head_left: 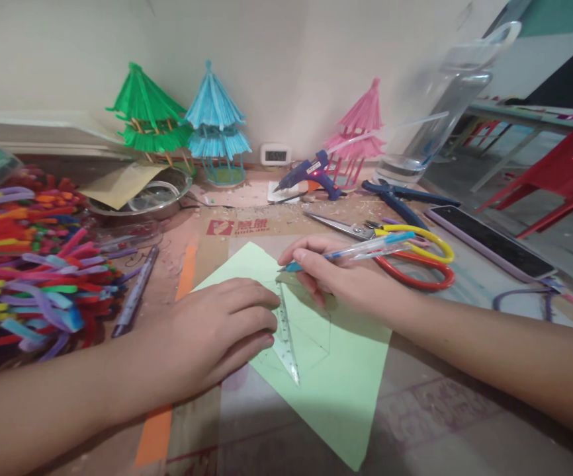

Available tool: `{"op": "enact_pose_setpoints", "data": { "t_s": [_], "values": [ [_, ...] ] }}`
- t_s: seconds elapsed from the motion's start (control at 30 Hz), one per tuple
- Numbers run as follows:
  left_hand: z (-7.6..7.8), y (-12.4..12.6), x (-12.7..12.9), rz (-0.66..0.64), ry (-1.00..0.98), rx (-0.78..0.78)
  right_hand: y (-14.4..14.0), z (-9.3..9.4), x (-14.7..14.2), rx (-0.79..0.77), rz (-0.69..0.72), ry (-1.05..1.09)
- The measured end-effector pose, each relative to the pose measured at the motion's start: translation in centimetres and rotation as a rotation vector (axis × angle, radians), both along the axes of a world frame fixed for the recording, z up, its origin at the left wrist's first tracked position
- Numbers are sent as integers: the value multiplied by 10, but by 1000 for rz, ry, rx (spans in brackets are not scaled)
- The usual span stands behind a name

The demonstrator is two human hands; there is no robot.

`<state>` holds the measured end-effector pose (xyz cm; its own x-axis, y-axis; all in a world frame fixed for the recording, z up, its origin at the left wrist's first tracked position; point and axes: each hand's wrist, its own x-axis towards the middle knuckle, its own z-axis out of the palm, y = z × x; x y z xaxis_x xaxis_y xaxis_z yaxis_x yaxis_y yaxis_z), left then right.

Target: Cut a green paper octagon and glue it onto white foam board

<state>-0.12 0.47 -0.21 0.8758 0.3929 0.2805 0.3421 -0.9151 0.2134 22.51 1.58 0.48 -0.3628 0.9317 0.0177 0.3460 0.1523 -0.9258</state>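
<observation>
The bench was a flat surface covered in brown cardboard with strips of orange tape, scattered with pale crumbs of glue at its far side. At the left lay a big, soft heap of bright chenille pipe cleaners, fuzzy and tangled, in red, purple, yellow and green. In the near middle a pale green sheet of paper lay flat and turned cornerwise, smooth and matte, with faint pencil lines on it. Far along the wall stood three little pagoda models of coloured sticks: a green one, a blue one and a pink one. A blue hot-glue gun rested beside the pink model, and scissors with yellow and red loop handles lay right of the paper, with a dark phone in a lilac case further right.

The left hand lay palm down with fingers loosely curled together, pressing a clear plastic triangular ruler onto the green sheet. The right hand was closed in a writing pinch on a slim, translucent pen with blue ends, its tip touching the paper at the ruler's far corner.
</observation>
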Motion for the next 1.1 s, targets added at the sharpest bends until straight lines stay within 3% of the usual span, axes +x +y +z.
{"op": "enact_pose_setpoints", "data": {
  "t_s": [1.1],
  "values": [
    [1,0,1,1,-12,-22,0,1,-1,12,2,-39]
  ]
}}
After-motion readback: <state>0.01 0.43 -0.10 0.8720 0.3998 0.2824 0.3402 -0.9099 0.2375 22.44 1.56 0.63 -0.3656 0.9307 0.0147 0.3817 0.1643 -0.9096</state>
